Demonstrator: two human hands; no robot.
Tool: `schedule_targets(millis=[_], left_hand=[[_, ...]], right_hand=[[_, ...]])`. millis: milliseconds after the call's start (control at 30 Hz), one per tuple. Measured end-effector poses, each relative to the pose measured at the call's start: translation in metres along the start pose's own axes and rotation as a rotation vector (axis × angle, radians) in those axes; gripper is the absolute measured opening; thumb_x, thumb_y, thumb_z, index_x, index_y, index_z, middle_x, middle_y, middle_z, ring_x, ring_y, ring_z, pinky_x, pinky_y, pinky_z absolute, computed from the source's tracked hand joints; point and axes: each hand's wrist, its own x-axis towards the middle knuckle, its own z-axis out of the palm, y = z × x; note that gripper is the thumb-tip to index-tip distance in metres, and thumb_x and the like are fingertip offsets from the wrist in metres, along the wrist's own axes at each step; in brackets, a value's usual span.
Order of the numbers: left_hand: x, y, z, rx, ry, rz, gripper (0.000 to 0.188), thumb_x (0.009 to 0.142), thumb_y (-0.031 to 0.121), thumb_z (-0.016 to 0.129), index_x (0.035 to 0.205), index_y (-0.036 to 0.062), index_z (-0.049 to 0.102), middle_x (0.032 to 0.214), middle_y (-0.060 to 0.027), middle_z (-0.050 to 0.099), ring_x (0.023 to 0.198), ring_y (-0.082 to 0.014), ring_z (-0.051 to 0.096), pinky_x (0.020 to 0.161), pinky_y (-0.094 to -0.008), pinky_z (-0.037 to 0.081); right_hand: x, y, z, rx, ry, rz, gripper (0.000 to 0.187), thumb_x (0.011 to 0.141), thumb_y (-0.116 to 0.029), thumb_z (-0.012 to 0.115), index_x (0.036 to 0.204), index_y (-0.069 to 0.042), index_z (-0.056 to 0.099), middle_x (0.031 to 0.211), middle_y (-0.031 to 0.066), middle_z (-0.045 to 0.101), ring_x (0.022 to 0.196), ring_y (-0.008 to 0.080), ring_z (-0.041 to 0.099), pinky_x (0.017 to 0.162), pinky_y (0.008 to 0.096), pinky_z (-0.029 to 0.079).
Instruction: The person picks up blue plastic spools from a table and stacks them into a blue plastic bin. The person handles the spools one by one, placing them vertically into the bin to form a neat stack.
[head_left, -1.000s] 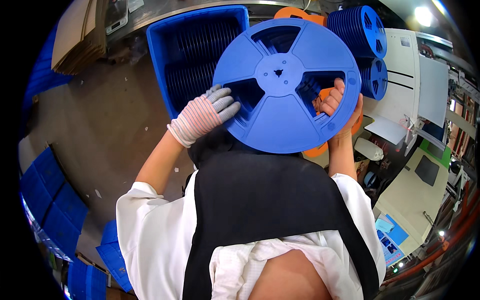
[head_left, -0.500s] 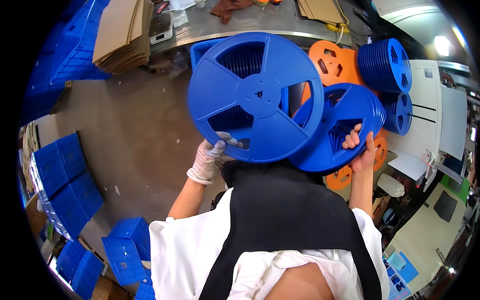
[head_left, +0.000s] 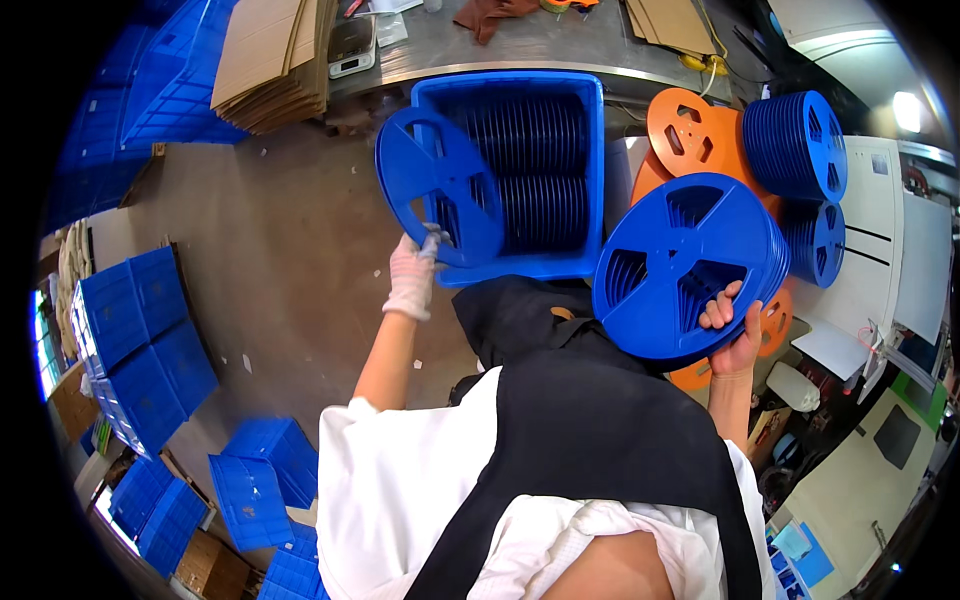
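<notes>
My gloved left hand (head_left: 415, 262) grips the rim of a single blue reel (head_left: 403, 178), tilted over the left side of a blue crate (head_left: 594, 180). Inside the crate, rows of blue reels (head_left: 545, 205) stand on edge. My bare right hand (head_left: 737, 328) holds a stack of blue reels (head_left: 683, 250) at its lower right, fingers hooked through an opening in the front reel and thumb over the rim. That stack is to the right of the crate, above my dark apron. Part of the crate's left wall is hidden behind the single reel.
Orange reels (head_left: 682, 130) and more stacked blue reels (head_left: 790, 145) stand at the right. A metal table (head_left: 560, 48) runs across the far side, with flat cardboard (head_left: 262, 60) at its left. Blue crates (head_left: 150, 335) are stacked along the left.
My left hand has carried the single reel leftward, away from the held stack, and turned it edge-on toward the crate. The crate's contents now show. My right hand keeps its hold.
</notes>
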Motion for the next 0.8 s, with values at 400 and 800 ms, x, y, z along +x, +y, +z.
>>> schedule_targets(millis=[400,800], left_hand=[[0.166,-0.111,0.049,0.857,0.192,0.265,0.024,0.094,0.026,0.056,0.104,0.0054,0.061,0.091,-0.0215,0.068,0.088,-0.0422,0.063,0.077,-0.0462,0.050],[0.136,-0.058,0.086,0.766,-0.019,0.189,0.097,0.082,0.031,0.075,0.154,0.0087,0.013,0.157,-0.0220,0.020,0.145,-0.0377,0.021,0.117,-0.0404,0.027]], right_hand=[[-0.016,0.002,-0.011,-0.047,0.105,-0.023,0.047,0.093,-0.047,0.061,0.111,-0.005,0.051,0.077,0.0021,0.050,0.070,0.0151,0.050,0.071,0.0325,0.049],[-0.017,-0.002,-0.011,0.152,-0.055,-0.070,0.047,0.092,-0.048,0.061,0.104,-0.005,0.048,0.068,0.0003,0.043,0.056,0.0110,0.040,0.058,0.0283,0.035]])
